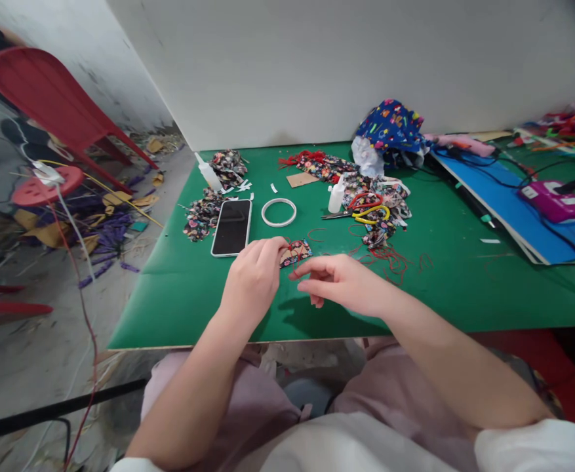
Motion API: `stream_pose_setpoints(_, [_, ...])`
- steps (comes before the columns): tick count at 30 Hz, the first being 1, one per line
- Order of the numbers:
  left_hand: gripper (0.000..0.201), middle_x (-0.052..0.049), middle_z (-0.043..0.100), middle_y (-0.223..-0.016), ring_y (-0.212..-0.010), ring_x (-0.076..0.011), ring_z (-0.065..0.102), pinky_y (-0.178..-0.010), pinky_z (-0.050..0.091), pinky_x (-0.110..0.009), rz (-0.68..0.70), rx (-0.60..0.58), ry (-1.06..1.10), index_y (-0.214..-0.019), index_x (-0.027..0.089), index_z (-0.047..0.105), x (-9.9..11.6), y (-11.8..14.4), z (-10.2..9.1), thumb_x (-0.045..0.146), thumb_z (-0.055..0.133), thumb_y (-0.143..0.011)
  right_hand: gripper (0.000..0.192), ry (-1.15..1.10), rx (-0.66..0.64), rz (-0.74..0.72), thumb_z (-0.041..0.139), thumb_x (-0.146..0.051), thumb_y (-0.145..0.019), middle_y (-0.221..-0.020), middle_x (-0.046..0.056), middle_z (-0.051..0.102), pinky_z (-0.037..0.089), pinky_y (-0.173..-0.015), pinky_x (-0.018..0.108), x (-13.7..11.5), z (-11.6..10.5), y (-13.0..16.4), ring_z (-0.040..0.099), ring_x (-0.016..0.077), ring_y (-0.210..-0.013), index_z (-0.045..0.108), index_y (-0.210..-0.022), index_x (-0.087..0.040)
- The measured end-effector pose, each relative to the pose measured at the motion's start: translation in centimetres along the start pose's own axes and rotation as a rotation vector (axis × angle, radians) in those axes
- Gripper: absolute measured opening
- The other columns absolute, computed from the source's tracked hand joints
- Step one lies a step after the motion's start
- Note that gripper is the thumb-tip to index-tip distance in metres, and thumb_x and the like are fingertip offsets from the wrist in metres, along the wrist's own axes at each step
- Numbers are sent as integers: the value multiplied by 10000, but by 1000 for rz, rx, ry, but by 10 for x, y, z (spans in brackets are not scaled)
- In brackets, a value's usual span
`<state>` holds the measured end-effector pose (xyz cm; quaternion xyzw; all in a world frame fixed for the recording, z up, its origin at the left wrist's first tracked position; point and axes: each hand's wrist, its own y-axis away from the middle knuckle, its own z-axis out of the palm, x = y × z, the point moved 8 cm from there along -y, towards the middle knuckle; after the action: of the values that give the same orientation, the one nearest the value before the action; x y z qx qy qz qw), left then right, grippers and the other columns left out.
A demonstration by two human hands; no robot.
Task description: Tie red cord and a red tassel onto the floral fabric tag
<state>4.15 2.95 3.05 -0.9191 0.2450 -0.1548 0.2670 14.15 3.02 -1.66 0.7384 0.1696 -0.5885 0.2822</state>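
My left hand (254, 270) is closed at the fingertips on the left end of a small floral fabric piece (301, 252) with thin red cord across it. My right hand (339, 280) hovers just in front of the piece, fingers curved and thumb apart from the index finger. Its index fingertip is by a strand of the red cord; whether they touch I cannot tell. Left of the piece lies a smartphone (232, 227), dark screen up. Behind my hands is a white ring-shaped roll (278, 212). Loose red cords (393, 262) lie tangled to the right.
Scissors (373, 214) with red and yellow handles rest against floral fabric pieces (353, 187). Two white squeeze bottles (336, 195) (209, 174) stand on the green tabletop (179, 288). At right are a blue board (494, 203), cables and a magenta box (557, 202). A red chair (56, 92) stands left.
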Motion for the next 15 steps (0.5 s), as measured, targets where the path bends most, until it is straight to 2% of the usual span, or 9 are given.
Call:
stream_pose_setpoints(2, [129,-53,653,-849,-779,-153,592,-721,464,-265,-14,27,40,-932,145,538,-2,1,-2,162,417,-891,217,77,-3,-11,546,-274,-799,-608,-23,576,446,-559,225,-5,-1,2,556,94,-553,621,-957,-146])
stream_pose_setpoints(4, [122,-48,663,-859,-787,-141,604,-735,469,-253,-37,45,78,-930,145,550,-3,1,-4,163,438,-885,183,245,37,-44,551,-310,-800,-624,-17,591,405,-545,218,-13,-8,6,544,95,-570,641,-859,-163])
stream_pose_setpoints(6, [116,-36,670,-865,-794,-130,614,-746,473,-242,-60,70,106,-922,154,562,-4,1,-8,167,454,-880,215,458,125,-66,555,-353,-798,-603,-17,588,348,-521,220,-22,-20,11,509,95,-556,633,-715,-170])
stream_pose_setpoints(8, [112,-25,676,-864,-796,-124,622,-751,477,-236,-75,100,125,-910,165,573,-5,1,-11,175,467,-877,254,601,234,-67,551,-374,-803,-592,-15,586,315,-513,229,-30,-34,19,483,97,-542,616,-659,-174])
stream_pose_setpoints(12, [105,-18,683,-853,-786,-120,630,-741,486,-229,-82,145,164,-897,171,591,-3,2,-15,183,491,-867,201,602,415,-172,533,-364,-833,-724,-3,630,339,-553,235,-40,-46,29,504,101,-590,640,-804,-196])
stream_pose_setpoints(15, [100,-15,685,-855,-783,-120,630,-736,487,-227,-83,167,183,-905,177,594,0,3,-17,171,506,-858,229,520,427,-242,547,-402,-824,-824,9,633,371,-580,232,-35,-36,24,529,103,-639,645,-911,-215])
